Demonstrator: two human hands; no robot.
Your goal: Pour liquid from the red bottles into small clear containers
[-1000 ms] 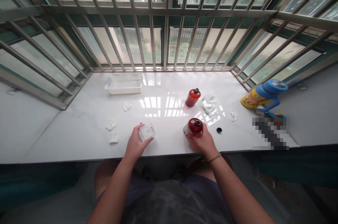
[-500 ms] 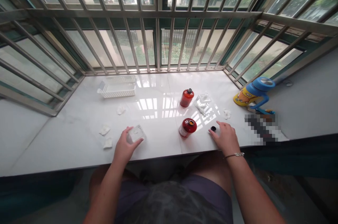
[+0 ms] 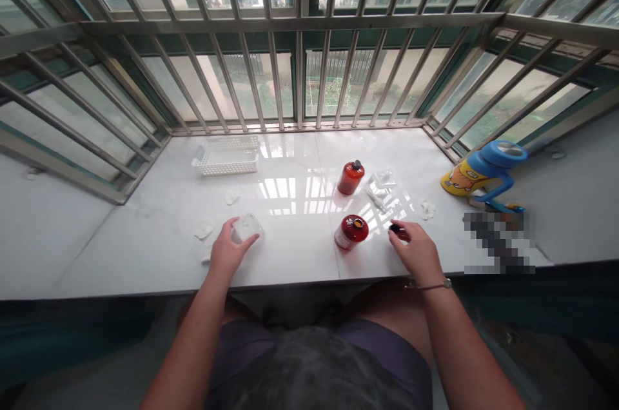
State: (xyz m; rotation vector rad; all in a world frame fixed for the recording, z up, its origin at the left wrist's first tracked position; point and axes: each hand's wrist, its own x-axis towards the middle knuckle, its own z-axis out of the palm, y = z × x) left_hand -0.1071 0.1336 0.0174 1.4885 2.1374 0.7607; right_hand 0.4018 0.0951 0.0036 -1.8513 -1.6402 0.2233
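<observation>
The right hand (image 3: pixel 411 241) is narrowed to a pinch, thumb and fingertips on either side of a small black cap (image 3: pixel 395 229); whether the cap is clear of the desk (image 3: pixel 294 249) cannot be told. The left hand (image 3: pixel 232 242) is spread to the width of a clear container (image 3: pixel 248 227), thumb at one side and fingers at the other, near the front edge and left of the middle.

Between the hands, the dark red bottle (image 3: pixel 351 233) stands upright and uncapped towards the front edge, right of the middle. The step in hand looks like the taking up of the cap, with the container kept steady. The next move would seem to call for a firm pinch and a level wrist, as the cap is small and the uncapped bottle stands near the right hand's fingertips.

Further out, a second red bottle (image 3: pixel 351 179) with its black top on stands behind the first, beside a clear plastic packet (image 3: pixel 382 183). Crumpled white tissues (image 3: pixel 204 229) lie left of the left hand. A white basket (image 3: pixel 228 165) sits near the desk's far left corner, and a yellow and blue flask (image 3: pixel 483 168) is by the right edge.
</observation>
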